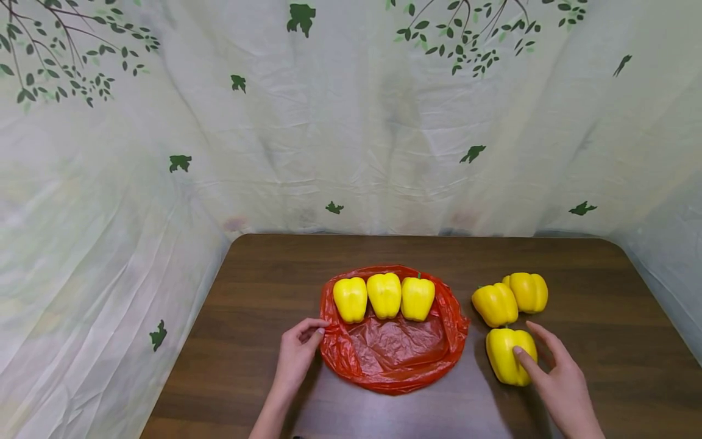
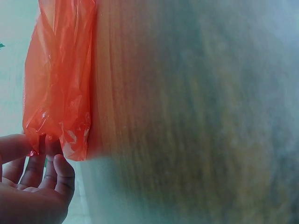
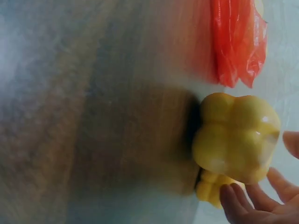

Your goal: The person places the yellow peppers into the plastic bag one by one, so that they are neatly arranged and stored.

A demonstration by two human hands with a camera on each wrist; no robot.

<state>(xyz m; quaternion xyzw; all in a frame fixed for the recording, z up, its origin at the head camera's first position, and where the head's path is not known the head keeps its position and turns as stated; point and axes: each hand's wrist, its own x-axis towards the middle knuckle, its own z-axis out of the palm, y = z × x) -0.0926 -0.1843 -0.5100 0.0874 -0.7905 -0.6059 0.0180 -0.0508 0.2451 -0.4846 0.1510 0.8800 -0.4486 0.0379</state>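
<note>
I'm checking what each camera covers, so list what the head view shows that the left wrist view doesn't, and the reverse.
Only the head view shows three yellow peppers in a row inside the red bag, three more peppers to its right, and the right hand at the nearest of those.

Only the left wrist view shows the lower fingers of the left hand, curled and seen from the palm side.

Both show the left hand pinching the bag's edge, the wood-grain table and the pale backdrop.

Shows no readable text, label, brand, number or sign in any view, from the far edge of the table (image 1: 592, 274) to its left edge.
</note>
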